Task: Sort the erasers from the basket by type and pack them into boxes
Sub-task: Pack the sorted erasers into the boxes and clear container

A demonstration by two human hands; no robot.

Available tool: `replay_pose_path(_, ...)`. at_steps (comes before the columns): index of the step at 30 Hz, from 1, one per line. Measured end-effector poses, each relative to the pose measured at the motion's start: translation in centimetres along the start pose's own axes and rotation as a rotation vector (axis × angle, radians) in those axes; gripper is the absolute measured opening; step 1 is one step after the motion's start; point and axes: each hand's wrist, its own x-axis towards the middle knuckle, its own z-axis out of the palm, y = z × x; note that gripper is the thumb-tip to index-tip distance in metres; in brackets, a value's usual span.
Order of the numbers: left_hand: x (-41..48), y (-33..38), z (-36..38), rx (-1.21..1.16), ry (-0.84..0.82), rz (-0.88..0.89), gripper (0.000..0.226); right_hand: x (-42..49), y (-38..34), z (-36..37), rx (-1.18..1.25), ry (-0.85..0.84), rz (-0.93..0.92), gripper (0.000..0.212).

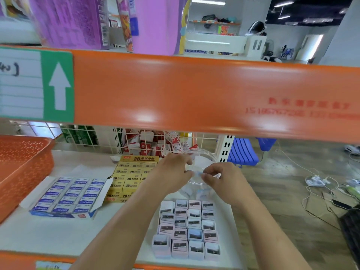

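Erasers (pixel 187 228): standing in pastel sleeves as a tight block near the front right corner of the white shelf (pixel 48 234), just beside its right edge, and filling the blue box (pixel 66 195) and the yellow box (pixel 128 178) further left.

Holding a clear tub (pixel 196 162) above the shelf behind the pastel block, pinching its near rim with the left hand (pixel 171 174) and its opposite side with the curled fingers of the right hand (pixel 222 182). Possibly gripping a small bluish piece there too, though too blurred for telling.

Probably risking most at that right edge: brushing the outer column with a forearm or the tub while lowering, and sending pieces down to the floor. Also risking a slip of the smooth tub from such light fingertip holds.

Working under the low orange beam (pixel 194 94), with the wire rack (pixel 155 145) closing off the back and the orange basket (pixel 23 172) bounding the left. Finding open room mainly on the bare shelf between the boxes and the front lip.
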Motion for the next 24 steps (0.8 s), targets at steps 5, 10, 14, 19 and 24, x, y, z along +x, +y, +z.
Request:
replay_pose_path(5, -0.2, -0.8, -0.1, -0.04, 0.003, -0.02, 0.025, 0.4, -0.4, 0.1, -0.009, -0.054, -0.038, 0.014)
replay_pose_path(10, -0.8, -1.4, -0.2, -0.136, 0.031, -0.037, 0.011, 0.6, -1.1, 0.3, -0.041, -0.077, -0.045, 0.013)
replay_pose_path(14, -1.5, -2.0, -0.5, -0.209, 0.108, -0.039, 0.008, 0.3, -1.3, 0.8, -0.024, -0.051, -0.063, 0.012)
replay_pose_path(19, -2.9, -3.3, -1.2, -0.148, 0.051, -0.062, 0.009, -0.8, -1.3, 0.8, 0.149, 0.113, -0.018, 0.01)
replay_pose_path(24, -3.3, -4.2, -0.8, 0.048, -0.227, -0.056, 0.015, -2.6, -1.6, 0.4, 0.193, 0.157, 0.012, 0.021)
